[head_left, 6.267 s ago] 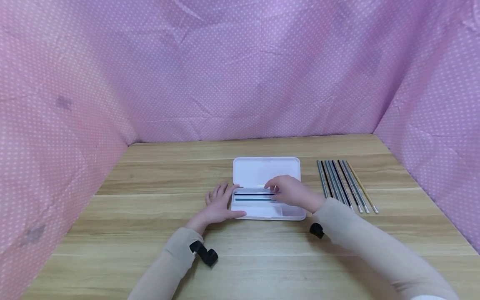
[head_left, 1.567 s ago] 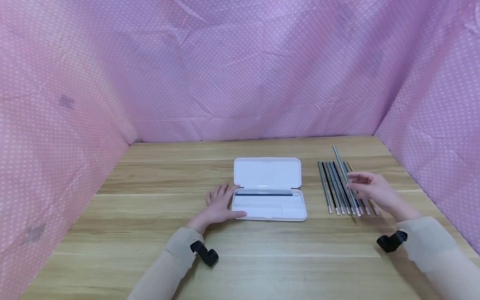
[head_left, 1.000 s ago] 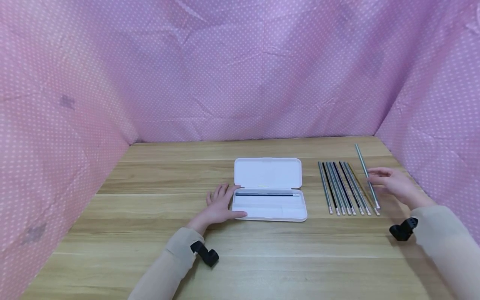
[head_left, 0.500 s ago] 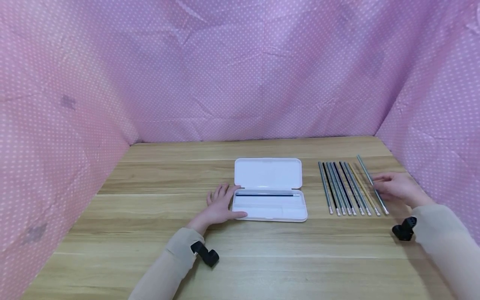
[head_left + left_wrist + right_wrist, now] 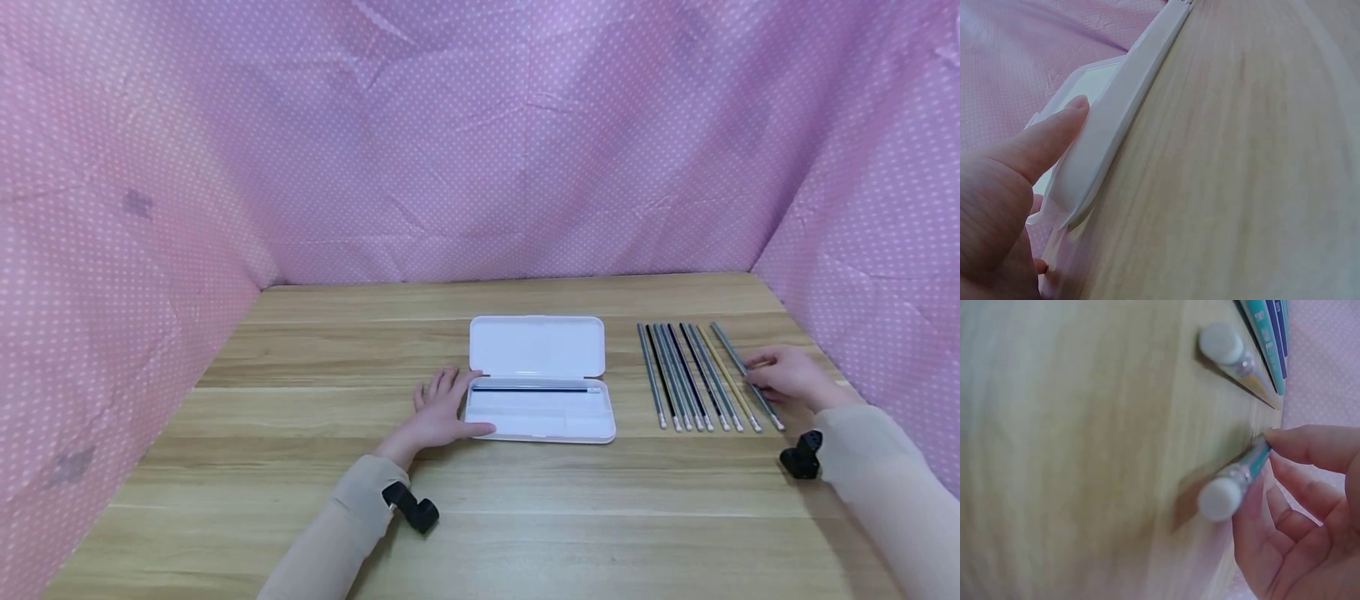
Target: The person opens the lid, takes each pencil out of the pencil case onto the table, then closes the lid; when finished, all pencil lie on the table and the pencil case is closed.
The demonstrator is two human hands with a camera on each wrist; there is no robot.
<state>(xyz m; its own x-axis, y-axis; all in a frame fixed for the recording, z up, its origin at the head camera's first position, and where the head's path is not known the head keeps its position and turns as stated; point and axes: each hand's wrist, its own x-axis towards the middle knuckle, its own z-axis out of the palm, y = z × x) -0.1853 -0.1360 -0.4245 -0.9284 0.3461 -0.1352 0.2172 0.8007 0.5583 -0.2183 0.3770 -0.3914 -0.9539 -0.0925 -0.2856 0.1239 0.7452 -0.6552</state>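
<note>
On the wooden table an open white pencil case [image 5: 551, 421] lies with its lid [image 5: 537, 346] folded back. Inside, along the hinge side, is a dark pencil [image 5: 532, 390]. My left hand [image 5: 438, 417] rests at the case's left end with fingers spread, its thumb [image 5: 1054, 137] over the front wall in the left wrist view. At far right my right hand [image 5: 791, 377] pinches a teal pencil [image 5: 726, 341] between thumb and fingers. Its white eraser [image 5: 1219, 499] faces the right wrist camera, close above or on the table. A yellow pencil [image 5: 727, 377] lies just left of it.
Several teal and dark pencils [image 5: 663, 367] lie side by side left of the yellow one, erasers toward the front. Pink dotted cloth [image 5: 480, 150] walls the table's back and both sides. Bare wood [image 5: 525, 517] shows in front of the case.
My right hand has brought the teal pencil from the case across the row to its right end. Lately the pencil has lowered and come level with the others. My left hand stays put.
</note>
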